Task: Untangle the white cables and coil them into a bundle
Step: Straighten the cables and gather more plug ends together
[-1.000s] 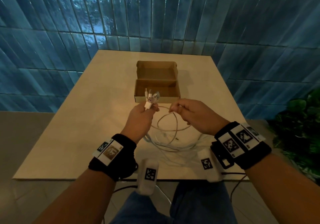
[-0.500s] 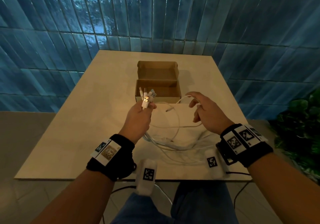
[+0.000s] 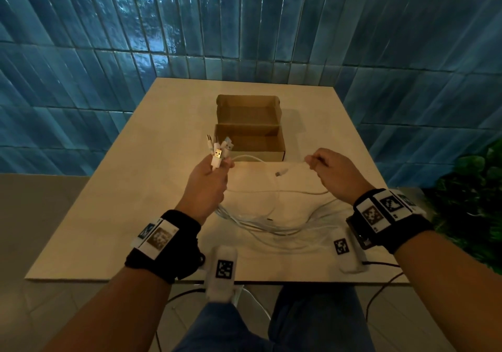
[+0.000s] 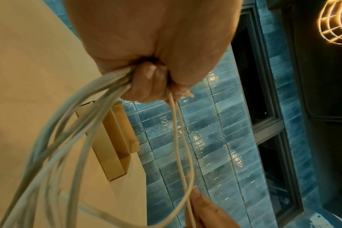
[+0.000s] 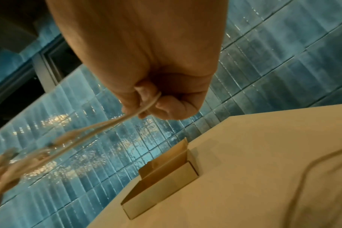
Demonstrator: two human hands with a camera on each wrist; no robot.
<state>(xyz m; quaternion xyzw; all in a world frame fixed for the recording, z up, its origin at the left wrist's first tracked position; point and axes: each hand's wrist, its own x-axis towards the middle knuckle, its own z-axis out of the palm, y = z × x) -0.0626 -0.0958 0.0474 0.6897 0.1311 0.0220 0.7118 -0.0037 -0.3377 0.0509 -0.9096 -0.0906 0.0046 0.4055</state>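
Several white cables (image 3: 260, 221) trail in loose loops over the near part of the beige table (image 3: 135, 188). My left hand (image 3: 210, 180) grips a bunch of them above the table, their plug ends (image 3: 217, 150) sticking up from my fist; the strands (image 4: 72, 131) hang down from it in the left wrist view. My right hand (image 3: 326, 170), held further right, pinches one cable (image 5: 146, 104) between thumb and fingers. That cable's small plug (image 3: 281, 172) dangles free between the hands.
An open cardboard box (image 3: 250, 134) stands just behind the hands at the table's middle. Blue tiled walls (image 3: 244, 25) surround the table. A green plant (image 3: 472, 196) is at the right edge. Dark wires (image 3: 380, 292) hang below the front edge.
My right hand has moved to the right, away from the left, drawing one cable out sideways. The left hand has lifted its bunch of plugs a little.
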